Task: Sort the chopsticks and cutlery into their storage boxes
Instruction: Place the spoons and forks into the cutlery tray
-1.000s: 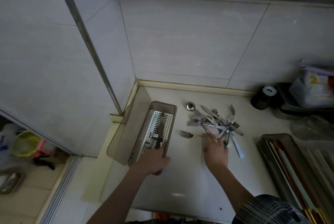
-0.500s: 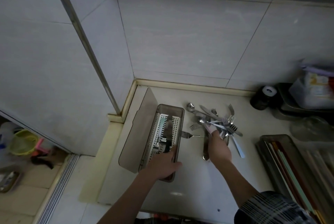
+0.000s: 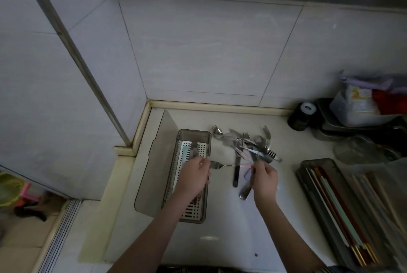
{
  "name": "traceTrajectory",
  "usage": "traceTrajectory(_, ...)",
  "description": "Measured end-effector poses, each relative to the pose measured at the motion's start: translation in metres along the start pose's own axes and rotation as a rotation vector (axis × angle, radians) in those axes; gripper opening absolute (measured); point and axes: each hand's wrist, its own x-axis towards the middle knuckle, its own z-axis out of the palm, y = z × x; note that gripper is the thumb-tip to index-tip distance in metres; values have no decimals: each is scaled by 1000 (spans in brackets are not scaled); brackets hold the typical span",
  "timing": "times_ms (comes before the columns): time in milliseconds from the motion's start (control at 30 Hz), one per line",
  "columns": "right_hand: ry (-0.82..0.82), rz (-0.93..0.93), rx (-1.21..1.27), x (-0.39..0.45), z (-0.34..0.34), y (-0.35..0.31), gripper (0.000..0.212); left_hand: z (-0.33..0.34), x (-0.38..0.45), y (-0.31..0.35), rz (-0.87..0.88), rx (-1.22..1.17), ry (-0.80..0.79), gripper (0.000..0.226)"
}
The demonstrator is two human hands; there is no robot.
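Currently left hand (image 3: 193, 175) sits over the cutlery box (image 3: 193, 138), fingers curled, apparently pinching a fork (image 3: 220, 165) at its head; the fork lies across the box's right rim onto the surface (image 3: 220, 228). Right hand (image 3: 265, 179) is clamped on a bundle of handles from the cutlery pile (image 3: 251, 145), just right of the box. Box lid (image 3: 158, 158) hangs open to the left. Chopstick box (image 3: 337, 204) with chopsticks is at the right edge.

The left hand (image 3: 195, 175) lay over the cutlery box (image 3: 193, 138); at three o'clock, the right hand (image 3: 265, 176) gripped utensils (image 3: 246, 189).
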Motion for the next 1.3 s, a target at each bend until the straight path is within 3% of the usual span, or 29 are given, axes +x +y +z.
traceTrajectory(67, -27, 66, 81, 0, -1, -8, 27, 1, 3, 10, -125, -267, -52, 21)
traceTrajectory(167, -145, 97, 110, 7, -6, -10, 33, -2, 3, 23, -297, -681, -135, 30)
traceTrajectory(233, -242, 132, 72, 12, -10, -6, 34, -6, 3, 25, -303, -944, -145, 41)
traceTrajectory(267, -286, 163, 55, 15, -12, -3, 34, -10, 1, 24, -249, -945, -147, 48)
traceTrajectory(333, -361, 244, 43, 18, -13, 1, 32, -16, -5, 20, -77, -619, -208, 54)
traceTrajectory(400, -413, 314, 26, 20, -13, 0, 32, -20, -8, 6, 158, -72, -230, 42)
traceTrajectory(467, -459, 358, -35, 21, -10, -3, 33, -21, -6, -10, 401, 352, -127, 32)
traceTrajectory(533, -519, 391, -61, 21, -4, -7, 36, -19, -6, -19, 531, 524, -3, 20)
traceTrajectory(633, -607, 387, 46, 22, 4, -10, 55, -19, -11, -19, 505, 459, 167, 10)
traceTrajectory(767, -557, 333, 65, 24, 6, -7, 67, -24, -15, -20, 23, -72, 221, 10)
traceTrajectory(833, -435, 340, -14, 27, 4, 0, 61, -25, -11, -28, -123, -137, 184, 16)
traceTrajectory(933, -324, 352, -111, 32, -1, 17, 33, -20, -3, -34, -198, -79, 143, 22)
traceTrajectory(1000, -274, 243, -310, 37, -7, 33, 16, -14, 1, -32, -219, 47, 146, 20)
traceTrajectory(1167, -185, 72, -668, 43, -11, 56, 10, -6, -2, -29, -132, 385, 155, 17)
traceTrajectory(1300, -35, 67, -724, 46, -3, 59, 44, -6, -3, -32, -39, 554, 164, 23)
